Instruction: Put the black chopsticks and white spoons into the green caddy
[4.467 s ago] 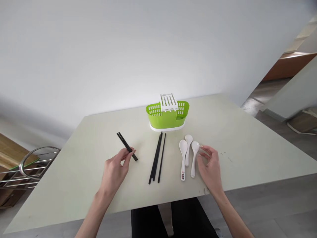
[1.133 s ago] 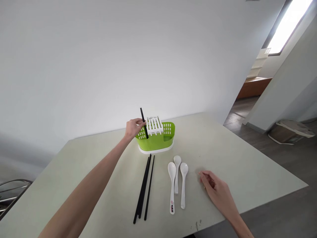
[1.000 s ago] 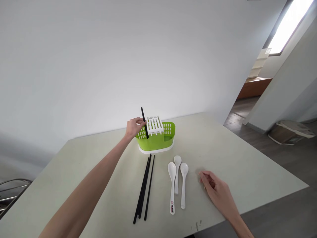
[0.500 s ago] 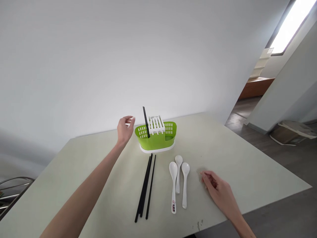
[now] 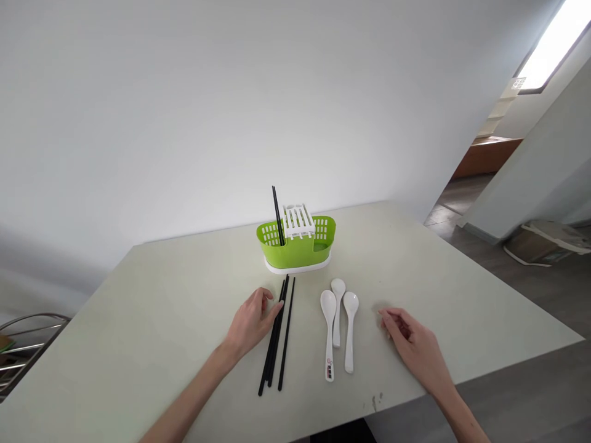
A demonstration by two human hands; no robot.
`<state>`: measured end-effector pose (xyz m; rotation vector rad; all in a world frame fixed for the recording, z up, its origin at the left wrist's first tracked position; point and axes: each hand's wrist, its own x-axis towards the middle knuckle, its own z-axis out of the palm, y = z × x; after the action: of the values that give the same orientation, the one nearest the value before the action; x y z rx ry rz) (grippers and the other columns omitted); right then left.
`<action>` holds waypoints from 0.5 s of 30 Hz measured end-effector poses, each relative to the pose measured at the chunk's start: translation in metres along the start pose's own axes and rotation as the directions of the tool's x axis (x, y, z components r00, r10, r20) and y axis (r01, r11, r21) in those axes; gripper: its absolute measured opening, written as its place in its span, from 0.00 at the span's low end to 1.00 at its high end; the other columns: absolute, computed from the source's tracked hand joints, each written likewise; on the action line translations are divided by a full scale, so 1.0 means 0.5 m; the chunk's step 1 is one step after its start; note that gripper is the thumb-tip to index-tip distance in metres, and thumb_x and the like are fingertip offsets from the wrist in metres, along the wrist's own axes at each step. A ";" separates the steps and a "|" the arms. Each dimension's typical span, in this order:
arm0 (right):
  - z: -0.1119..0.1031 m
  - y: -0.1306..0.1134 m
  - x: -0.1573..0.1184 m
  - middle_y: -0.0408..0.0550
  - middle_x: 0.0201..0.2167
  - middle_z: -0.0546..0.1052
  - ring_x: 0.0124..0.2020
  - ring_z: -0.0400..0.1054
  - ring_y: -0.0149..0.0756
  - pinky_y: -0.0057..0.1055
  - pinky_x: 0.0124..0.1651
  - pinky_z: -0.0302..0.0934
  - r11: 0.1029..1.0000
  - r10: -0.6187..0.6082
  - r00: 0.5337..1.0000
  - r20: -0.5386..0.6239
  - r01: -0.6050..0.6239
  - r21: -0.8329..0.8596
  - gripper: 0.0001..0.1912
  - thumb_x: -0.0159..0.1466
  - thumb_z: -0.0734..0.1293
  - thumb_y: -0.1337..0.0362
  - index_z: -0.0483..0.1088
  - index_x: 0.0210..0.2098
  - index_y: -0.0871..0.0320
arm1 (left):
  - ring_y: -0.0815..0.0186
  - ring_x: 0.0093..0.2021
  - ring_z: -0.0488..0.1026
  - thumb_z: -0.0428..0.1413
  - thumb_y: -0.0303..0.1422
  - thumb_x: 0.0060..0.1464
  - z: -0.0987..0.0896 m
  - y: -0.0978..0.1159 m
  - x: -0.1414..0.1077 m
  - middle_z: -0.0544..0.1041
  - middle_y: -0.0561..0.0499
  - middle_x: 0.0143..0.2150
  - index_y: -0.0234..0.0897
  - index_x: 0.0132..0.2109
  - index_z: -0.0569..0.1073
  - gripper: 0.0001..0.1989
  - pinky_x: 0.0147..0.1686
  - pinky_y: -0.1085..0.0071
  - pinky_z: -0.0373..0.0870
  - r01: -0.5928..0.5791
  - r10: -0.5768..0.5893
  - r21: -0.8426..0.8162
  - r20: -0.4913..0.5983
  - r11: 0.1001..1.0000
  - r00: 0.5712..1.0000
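My left hand [image 5: 253,320] is at the upper part of several black chopsticks [image 5: 273,354] on the table, thumb and fingers apart, holding nothing. One chopstick [image 5: 287,335] lies a little apart to their right. Three white spoons [image 5: 349,335] lie side by side, bowls toward the wall. To their right, my right hand [image 5: 413,341] rests by the table's front edge with curled fingers; whether anything is inside is hidden. Behind the chopsticks stands a green basket [image 5: 295,255] on a white base, with a white slotted rack [image 5: 299,221] on top. Black chopsticks [image 5: 277,212] stand upright in its left compartment.
The pale table [image 5: 184,277] meets a white wall [image 5: 277,111] at the back. A metal rack [image 5: 32,351] stands beyond the table's left edge. A container [image 5: 545,243] is on the floor at the far right.
My left hand has come down and nearer, from beside the basket to the chopsticks on the table. My right hand has hardly moved. The view has shifted slightly.
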<state>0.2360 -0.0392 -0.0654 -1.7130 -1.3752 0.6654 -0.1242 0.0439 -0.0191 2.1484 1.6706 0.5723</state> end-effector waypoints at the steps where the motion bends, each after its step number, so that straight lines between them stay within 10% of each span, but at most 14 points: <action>1: 0.000 0.000 -0.001 0.48 0.29 0.81 0.28 0.73 0.39 0.32 0.34 0.68 1.000 0.002 1.000 -0.003 -0.002 -0.005 0.27 0.68 0.60 0.37 0.76 0.39 0.53 | 0.60 0.30 0.70 0.50 0.50 0.66 0.007 0.002 -0.010 0.69 0.54 0.31 0.44 0.43 0.66 0.15 0.32 0.63 0.67 -0.015 0.015 0.012 -0.003 1.000 1.000; 15: 0.002 0.017 -0.006 0.48 0.32 0.82 0.32 0.75 0.40 0.32 0.37 0.68 0.999 0.042 0.999 0.002 -0.042 -0.019 0.26 0.69 0.61 0.38 0.76 0.43 0.53 | 0.54 0.40 0.74 0.51 0.48 0.66 -0.010 -0.026 -0.052 0.77 0.47 0.37 0.42 0.40 0.71 0.15 0.47 0.55 0.70 -0.044 0.052 0.119 -0.068 0.992 0.996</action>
<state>0.2388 -0.0424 -0.0736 -1.7608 -1.3539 0.6801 -0.1432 0.0221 -0.0240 2.2810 1.7338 0.5841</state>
